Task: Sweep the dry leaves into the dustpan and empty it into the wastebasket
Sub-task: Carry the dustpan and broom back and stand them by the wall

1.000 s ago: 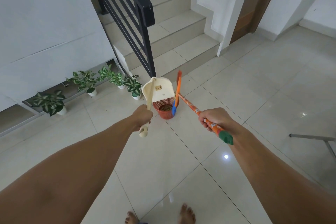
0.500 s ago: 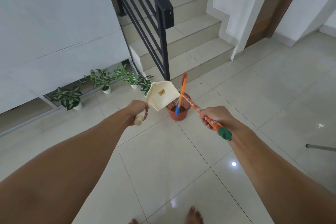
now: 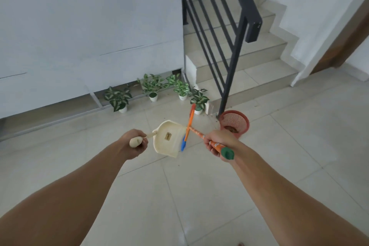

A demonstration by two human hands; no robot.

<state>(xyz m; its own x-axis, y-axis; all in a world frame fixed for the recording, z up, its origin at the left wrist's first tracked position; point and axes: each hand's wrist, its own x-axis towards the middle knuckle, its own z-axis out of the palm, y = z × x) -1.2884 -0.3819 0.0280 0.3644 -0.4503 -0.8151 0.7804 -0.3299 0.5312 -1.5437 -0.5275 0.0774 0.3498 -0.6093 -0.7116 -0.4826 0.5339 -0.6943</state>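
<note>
My left hand [image 3: 134, 143] grips the handle of a cream plastic dustpan [image 3: 169, 138], held above the floor with its inside facing me and no leaves visible in it. My right hand [image 3: 217, 140] grips the orange, green-capped stick of a broom [image 3: 188, 126], whose orange and blue head crosses the dustpan's right edge. To the right of both stands a red mesh wastebasket [image 3: 234, 122] with brown dry leaves at its bottom. It sits on the floor beside the foot of the stair railing.
Several small potted plants [image 3: 153, 86] line the base of the white wall behind the dustpan. A black metal stair railing [image 3: 224, 32] and tiled steps [image 3: 257, 66] rise at the back right. A few bits of debris lie on the floor tiles by the wastebasket.
The dustpan has come away from above the wastebasket to its left and turned over, its inside now facing me. The broom moved left with it. My view has swung left.
</note>
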